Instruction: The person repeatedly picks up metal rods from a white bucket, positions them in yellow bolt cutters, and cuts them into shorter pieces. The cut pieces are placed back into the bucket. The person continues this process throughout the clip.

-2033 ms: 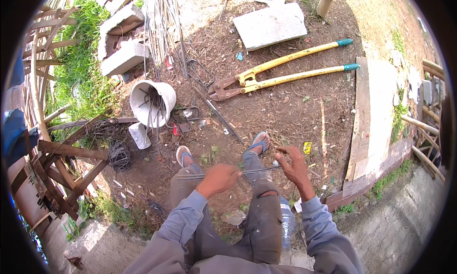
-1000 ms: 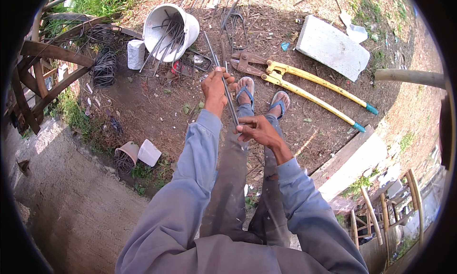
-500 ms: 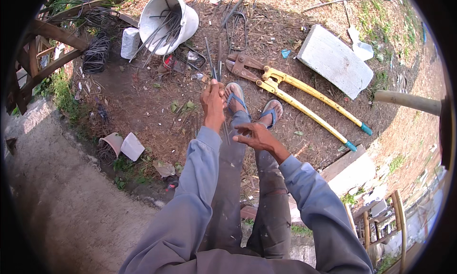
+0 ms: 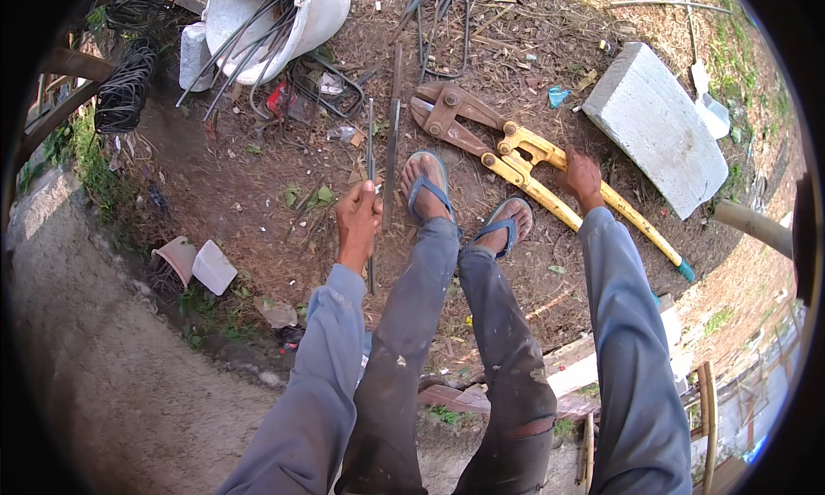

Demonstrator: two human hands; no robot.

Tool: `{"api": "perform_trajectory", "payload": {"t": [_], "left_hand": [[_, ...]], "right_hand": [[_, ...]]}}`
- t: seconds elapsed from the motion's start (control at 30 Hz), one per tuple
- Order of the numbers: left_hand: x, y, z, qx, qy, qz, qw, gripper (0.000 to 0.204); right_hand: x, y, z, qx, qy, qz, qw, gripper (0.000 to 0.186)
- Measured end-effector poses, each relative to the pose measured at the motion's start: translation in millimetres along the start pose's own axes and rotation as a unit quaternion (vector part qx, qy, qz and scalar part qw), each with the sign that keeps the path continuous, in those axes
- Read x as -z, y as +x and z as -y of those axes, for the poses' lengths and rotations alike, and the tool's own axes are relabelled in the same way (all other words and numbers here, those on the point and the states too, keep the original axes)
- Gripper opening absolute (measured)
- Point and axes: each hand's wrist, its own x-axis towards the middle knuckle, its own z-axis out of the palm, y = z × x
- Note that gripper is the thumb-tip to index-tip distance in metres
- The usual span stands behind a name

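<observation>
Trousers [image 4: 408, 323] and grey-blue sleeves [image 4: 322, 366] fill the lower part of the frame. At centre, the person's left hand [image 4: 358, 216] is clenched around a metal rod [image 4: 370, 147], perhaps more than one; it stands nearly upright in the frame, its ends sticking out above and below the fist. Right of centre, the right hand [image 4: 584, 175] grasps the upper yellow handle of a bolt cutter [image 4: 543, 197], its finger undersides hidden. That tool lies on the dirt, rusty head toward upper centre, the lower handle untouched.

Just below the head are the sandalled left foot [image 4: 425, 190] and right foot [image 4: 509, 224]. Were the cutter lifted by this one handle, the free one could swing and the heavy head drop onto bare toes. A loosened left grip might let the rod slide out.

Beyond, a flat bar [image 4: 393, 147] lies near the left foot. At upper left, a tilted bucket [image 4: 320, 18] holds more rods [image 4: 258, 39]; a knock could spill them. A pale slab [image 4: 662, 125] lies at upper right.
</observation>
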Motion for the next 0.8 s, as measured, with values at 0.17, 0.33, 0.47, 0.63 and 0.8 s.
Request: {"api": "perform_trajectory", "payload": {"t": [0.17, 0.33, 0.47, 0.63, 0.8], "left_hand": [[4, 1, 3, 0.012, 0.032, 0.007, 0.999, 0.034], [9, 14, -1, -0.007, 0.073, 0.029, 0.997, 0.033], [13, 33, -6, 0.005, 0.108, 0.038, 0.993, 0.034], [8, 76, 3, -0.051, 0.148, 0.023, 0.987, 0.031], [-11, 115, 18, -0.092, 0.194, 0.029, 0.976, 0.032]], "right_hand": [[10, 21, -19, 0.086, 0.008, 0.071, 0.994, 0.041], [15, -14, -21, 0.120, 0.045, 0.101, 0.987, 0.041], [39, -65, 0, 0.131, 0.123, 0.114, 0.977, 0.041], [95, -128, 27, 0.116, 0.077, 0.124, 0.983, 0.047], [126, -160, 47, 0.111, 0.087, 0.106, 0.984, 0.043]]}}
